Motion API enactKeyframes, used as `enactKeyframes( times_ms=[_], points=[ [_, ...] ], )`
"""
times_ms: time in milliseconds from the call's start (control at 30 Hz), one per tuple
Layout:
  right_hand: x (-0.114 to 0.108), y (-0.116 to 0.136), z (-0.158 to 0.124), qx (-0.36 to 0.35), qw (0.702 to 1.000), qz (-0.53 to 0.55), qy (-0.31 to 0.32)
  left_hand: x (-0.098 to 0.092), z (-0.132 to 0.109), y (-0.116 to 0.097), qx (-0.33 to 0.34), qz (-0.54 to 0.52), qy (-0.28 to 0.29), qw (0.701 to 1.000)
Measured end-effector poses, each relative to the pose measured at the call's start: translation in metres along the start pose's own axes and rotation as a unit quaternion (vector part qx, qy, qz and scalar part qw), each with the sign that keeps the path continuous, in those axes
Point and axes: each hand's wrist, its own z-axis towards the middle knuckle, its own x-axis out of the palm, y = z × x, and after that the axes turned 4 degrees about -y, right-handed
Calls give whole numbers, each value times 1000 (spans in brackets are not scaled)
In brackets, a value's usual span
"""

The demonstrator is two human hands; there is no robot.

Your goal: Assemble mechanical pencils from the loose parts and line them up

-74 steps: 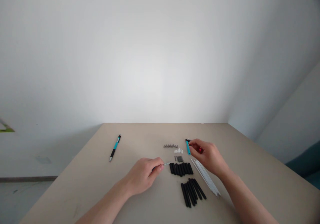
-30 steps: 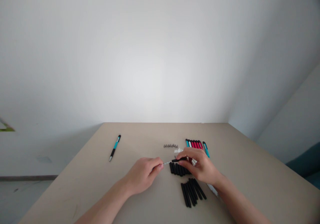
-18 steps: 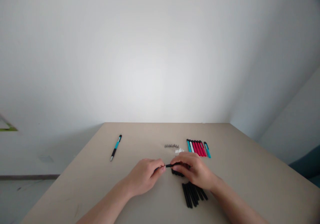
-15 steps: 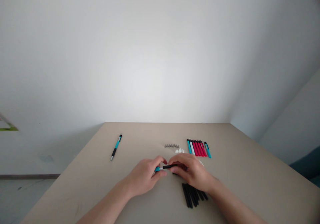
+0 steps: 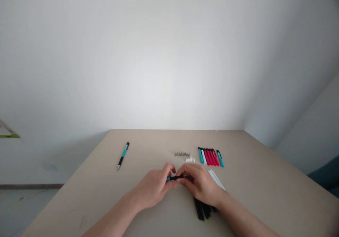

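Note:
Above the table [image 5: 164,219] my two hands meet over one pen being held level. My left hand [image 5: 156,187] is closed on its blue barrel [image 5: 168,178], most of which the fingers hide. At the other end, my right hand [image 5: 198,182] pinches the black grip tube [image 5: 174,177], which now meets the blue barrel. A thin light tip seems to show at the tube's right end, partly hidden by fingers. Several black grip tubes [image 5: 201,210] lie below my right hand, and thin white refills [image 5: 215,178] stick out behind it.
A whole blue and black pen [image 5: 123,156] lies at the left. Beyond my hands are a row of springs [image 5: 182,154] and small white pieces [image 5: 190,159]. Red, white and blue pen barrels [image 5: 209,157] lie in a row, with another blue barrel [image 5: 220,158] apart at their right.
The black tube has moved left along the thin refill up to the blue barrel, closing the white gap. My right hand has shifted slightly left, uncovering the white refills.

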Motion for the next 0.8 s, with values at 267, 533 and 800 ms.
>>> enactKeyframes(
  times_ms=[267,533,800],
  points=[
    [5,-3,1,11,1000,0,-18,3,1,4,34,9,-11,999],
    [4,-5,2,-7,1000,-10,-17,-3,0,-2,40,11,-29,999],
    [2,-2,1,-37,998,-49,-5,-4,0,-3,64,27,-54,996]
  ],
)
